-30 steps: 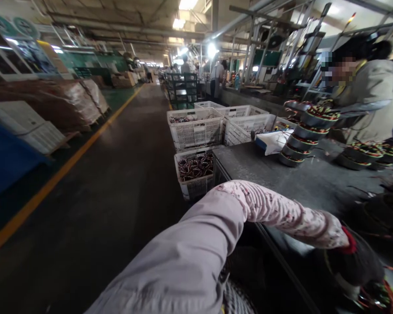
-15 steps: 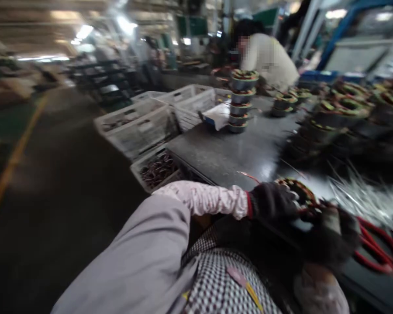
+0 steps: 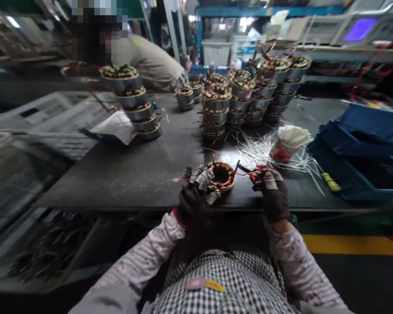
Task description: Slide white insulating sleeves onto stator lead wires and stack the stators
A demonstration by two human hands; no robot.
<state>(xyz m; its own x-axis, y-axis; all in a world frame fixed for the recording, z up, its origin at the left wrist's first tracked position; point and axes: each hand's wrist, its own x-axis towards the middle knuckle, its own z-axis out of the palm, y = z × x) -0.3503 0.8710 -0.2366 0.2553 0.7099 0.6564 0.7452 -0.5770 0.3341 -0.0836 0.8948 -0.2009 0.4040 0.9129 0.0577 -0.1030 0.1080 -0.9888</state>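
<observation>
Wound stator [image 3: 221,176] lying flat near the near edge of the worktop [image 3: 134,174], bore upward, between your two gloved hands. Your left hand [image 3: 196,198] curls its fingers [image 3: 203,179] over the stator's left rim and holds it, probably to stop it sliding or turning. Your right hand [image 3: 274,198] is closed around a red-handled tool [image 3: 256,172], whose tip sits just beside the stator's right rim; the tip itself is too small to make out. A cup [image 3: 288,144] of white strips stands to the far right, with loose white strips [image 3: 258,150] fanned around it, seemingly kept within reach of the right hand. Stacks [image 3: 216,109] of similar stators stand farther back, away from the near edge. A blue bin [image 3: 356,139] lies at right. Another person [image 3: 153,63] leans over the far left.
</observation>
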